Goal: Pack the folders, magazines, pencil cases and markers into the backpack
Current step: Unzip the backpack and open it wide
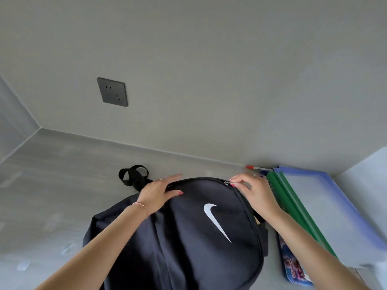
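Black backpack (188,237) w/ white swoosh, zipped. Left hand (159,193) flat, fingers straight on its top; right hand (254,192) pinching zipper pull (228,182). Green/blue folders (310,206) just right of it.

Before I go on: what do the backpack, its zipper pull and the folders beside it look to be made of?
Backpack: soft woven fabric, matte black, probably nylon or polyester; it creases and sags.
Zipper pull, pinched by the right hand: small and shiny, likely metal.
Folders: thin smooth plastic, it seems; blue translucent covers, green opaque spines with a slight sheen.
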